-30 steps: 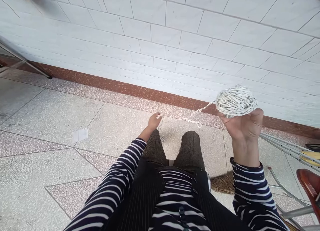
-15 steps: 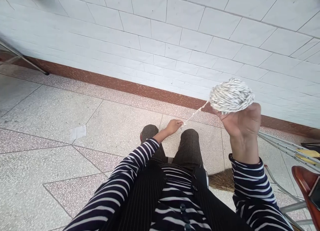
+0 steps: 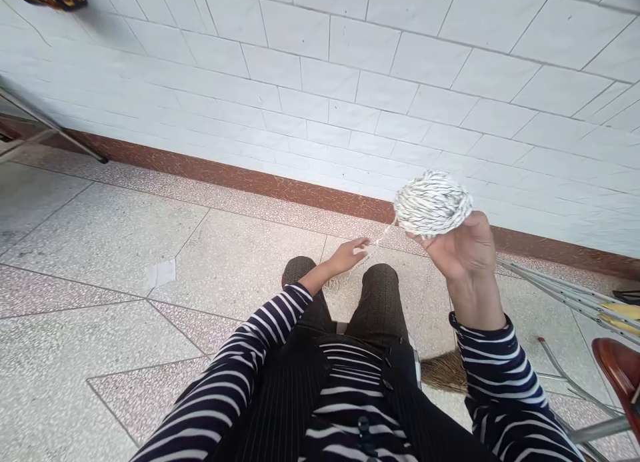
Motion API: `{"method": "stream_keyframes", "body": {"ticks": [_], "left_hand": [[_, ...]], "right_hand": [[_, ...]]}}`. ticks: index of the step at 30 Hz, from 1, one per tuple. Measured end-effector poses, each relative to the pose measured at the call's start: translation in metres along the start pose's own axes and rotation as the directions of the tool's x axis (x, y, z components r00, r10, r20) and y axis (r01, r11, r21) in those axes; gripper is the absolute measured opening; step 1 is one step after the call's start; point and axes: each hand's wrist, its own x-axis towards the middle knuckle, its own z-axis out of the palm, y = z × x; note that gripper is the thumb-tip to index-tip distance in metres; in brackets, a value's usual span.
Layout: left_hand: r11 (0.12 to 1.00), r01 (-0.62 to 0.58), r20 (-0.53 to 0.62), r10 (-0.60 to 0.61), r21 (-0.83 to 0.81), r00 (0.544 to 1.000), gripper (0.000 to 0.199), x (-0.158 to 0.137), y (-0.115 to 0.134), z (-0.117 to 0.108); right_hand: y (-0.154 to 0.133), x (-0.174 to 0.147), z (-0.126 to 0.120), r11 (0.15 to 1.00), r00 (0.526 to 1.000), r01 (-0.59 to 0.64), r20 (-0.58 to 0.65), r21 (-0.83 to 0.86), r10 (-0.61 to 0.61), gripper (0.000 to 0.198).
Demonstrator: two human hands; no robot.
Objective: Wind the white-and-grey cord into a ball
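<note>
A ball of white yarn flecked with black (image 3: 433,205) rests against the fingers and thumb of my right hand (image 3: 465,249), raised in front of the tiled wall. From the ball's left side a strand of yarn (image 3: 385,233) runs down toward my left hand (image 3: 347,257). The fingers and thumb of that left hand are parted, above my knees, with the strand beside the fingertips. Whether it touches them is too small to tell. Some loose loops of yarn (image 3: 331,285) lie lower down, between my knees.
A broom head (image 3: 444,371) lies on the floor right of my legs. Metal tubes (image 3: 555,285) and a brown chair part (image 3: 617,372) stand at the right. A white paper scrap (image 3: 161,273) is on the floor, and a metal leg (image 3: 75,141) stands at far left.
The yarn ball and my right hand have moved left and slightly down, closer to my left hand. My left hand's fingers have opened from a pinch on the strand, which now hangs slacker.
</note>
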Motion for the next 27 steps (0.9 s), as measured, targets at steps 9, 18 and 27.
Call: {"method": "stream_keyframes", "body": {"ticks": [9, 18, 27], "left_hand": [[0.931, -0.151, -0.089, 0.128, -0.333, 0.988, 0.042, -0.016, 0.041, -0.009], [0.946, -0.055, 0.108, 0.094, -0.319, 0.990, 0.053, -0.024, 0.029, -0.054], [0.980, -0.194, -0.167, 0.186, -0.037, 0.968, 0.047, -0.005, 0.059, -0.035]], "right_hand": [[0.001, 0.010, -0.018, 0.999, 0.999, 0.009, -0.035, 0.037, -0.008, 0.041], [0.005, 0.003, -0.032, 0.982, 0.995, 0.038, -0.098, 0.185, -0.020, 0.045], [0.016, 0.005, -0.003, 0.994, 0.998, -0.069, 0.018, 0.086, 0.067, 0.048]]}}
